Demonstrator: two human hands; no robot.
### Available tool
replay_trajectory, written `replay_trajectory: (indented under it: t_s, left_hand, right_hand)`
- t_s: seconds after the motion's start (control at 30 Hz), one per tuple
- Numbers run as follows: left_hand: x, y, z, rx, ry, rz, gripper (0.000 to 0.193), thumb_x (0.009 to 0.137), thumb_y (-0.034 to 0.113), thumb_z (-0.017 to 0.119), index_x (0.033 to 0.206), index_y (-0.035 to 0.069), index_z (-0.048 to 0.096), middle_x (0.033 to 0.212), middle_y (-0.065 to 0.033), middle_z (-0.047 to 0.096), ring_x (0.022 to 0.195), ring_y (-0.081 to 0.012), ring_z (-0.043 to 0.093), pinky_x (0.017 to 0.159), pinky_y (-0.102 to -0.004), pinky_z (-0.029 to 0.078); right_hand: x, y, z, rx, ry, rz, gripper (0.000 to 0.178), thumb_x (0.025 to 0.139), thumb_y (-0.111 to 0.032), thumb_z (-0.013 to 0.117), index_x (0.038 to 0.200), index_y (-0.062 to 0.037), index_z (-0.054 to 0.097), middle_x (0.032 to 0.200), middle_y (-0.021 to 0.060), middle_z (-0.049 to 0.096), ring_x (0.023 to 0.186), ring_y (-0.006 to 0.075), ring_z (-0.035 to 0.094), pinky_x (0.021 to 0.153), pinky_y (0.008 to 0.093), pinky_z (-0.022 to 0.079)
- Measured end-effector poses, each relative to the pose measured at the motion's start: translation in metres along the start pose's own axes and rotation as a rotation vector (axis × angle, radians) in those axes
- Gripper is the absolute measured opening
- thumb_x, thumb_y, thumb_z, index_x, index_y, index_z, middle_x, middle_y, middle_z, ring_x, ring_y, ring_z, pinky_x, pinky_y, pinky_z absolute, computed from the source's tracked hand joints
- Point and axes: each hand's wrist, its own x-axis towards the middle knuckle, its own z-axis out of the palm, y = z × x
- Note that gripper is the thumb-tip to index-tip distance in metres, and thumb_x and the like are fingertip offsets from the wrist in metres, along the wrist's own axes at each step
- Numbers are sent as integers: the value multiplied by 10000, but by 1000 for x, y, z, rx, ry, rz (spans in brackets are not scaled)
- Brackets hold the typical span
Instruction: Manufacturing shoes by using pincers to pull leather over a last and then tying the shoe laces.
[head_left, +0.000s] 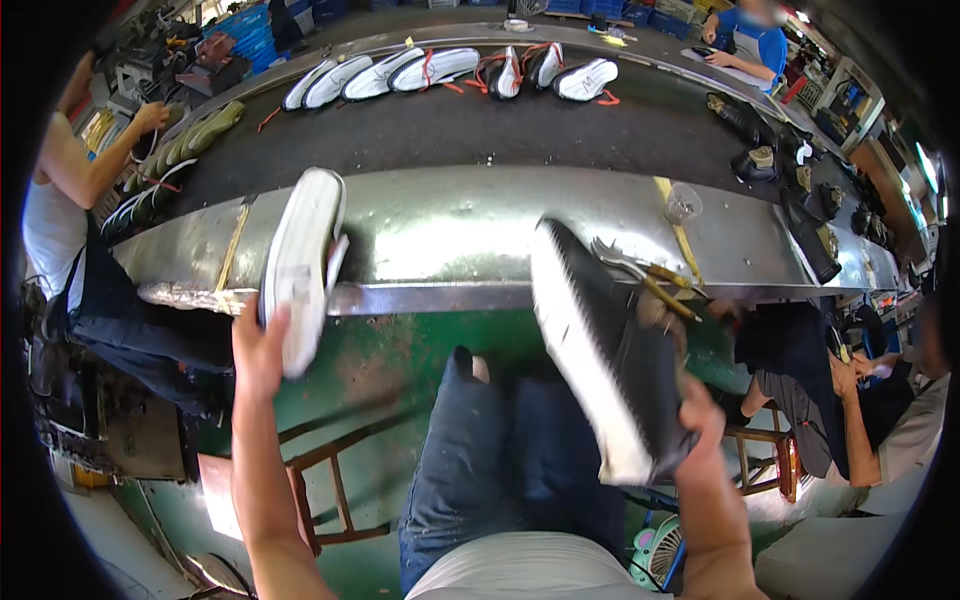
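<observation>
As both hands are occupied, a shoe is held in each, above the person's lap and the near edge of the tabletop. Nearest, the grip of the right hand (700, 430) is closed around the heel end of a black shoe with a thick white sole (605, 365); its finger placement is partly hidden and blurred. It is judged light for its bulk, with a stiff, non-fragile sole and a softer upper that could give if squeezed, so it is best taken at the firm heel. Its long axis is slanted, the toe pointed away and somewhat leftward, the heel brought toward the person, the sole turned left. By the grip of the left hand (262, 345), a shoe with a long, flat white sole (303, 250) is clasped near its lower end, the thumb laid on the sole. It too is judged light and stiff, the smooth sole perhaps a little slippery, so its side edges would be pinched most safely. Its long axis is nearly straight away from the person, the sole turned up; which end is the toe cannot be told. Beyond, on the silvery metal tabletop (440, 230), a yellow-handled metal hand tool (632, 266) and a clear plastic cup (684, 203) are seen; farther off, white-soled shoes with red laces (433, 70) are lined up.
</observation>
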Motion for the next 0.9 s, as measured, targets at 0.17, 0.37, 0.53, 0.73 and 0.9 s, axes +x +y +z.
replay_trajectory:
  t_s: [0.17, 0.37, 0.53, 0.73, 0.9]
  left_hand:
    - [-113, 18, 19, -300, -329, -210, 715, 807, 271, 802, 1333, -122, 518, 1187, -184, 665, 1081, -233, 640, 953, -377, 508]
    - [-170, -9, 77, 93, -1174, -464, 746, 918, 311, 711, 1497, -20, 377, 1352, -213, 599, 1256, -268, 588, 1046, -355, 452]
    - [-188, -1, 118, 563, -1101, 355, 732, 923, 460, 638, 1411, -60, 472, 1335, -237, 553, 1340, -421, 448, 1054, -483, 435]
    - [-150, 34, 190, 712, -1229, 413, 757, 866, 570, 642, 1205, -105, 586, 1143, -206, 570, 1179, -363, 510, 938, -468, 463]
    - [-151, 2, 271, 619, -1335, 0, 804, 824, 629, 669, 1079, -133, 631, 1244, -311, 574, 1093, -440, 624, 914, -485, 507]
  right_hand:
    - [178, -89, 4, -23, 173, -191, 375, 850, -129, 656, 1200, -11, 595, 1186, 124, 670, 1074, 290, 666, 974, 446, 530]
    - [388, -130, -26, -533, 571, -395, 363, 869, -147, 679, 1194, -36, 563, 1094, 160, 684, 1038, 354, 675, 876, 518, 551]
    - [439, -123, -97, -1738, 693, -669, 502, 904, -259, 663, 1260, 60, 510, 1214, 306, 601, 1107, 479, 601, 968, 488, 493]
    - [293, -88, -50, -1967, 239, -730, 612, 945, -342, 626, 1335, 106, 474, 1381, 317, 495, 1293, 456, 476, 1101, 468, 384]
    - [134, -37, -50, -2242, 163, -395, 633, 894, -334, 692, 1335, 71, 489, 1398, 259, 487, 1358, 405, 414, 1123, 500, 335]
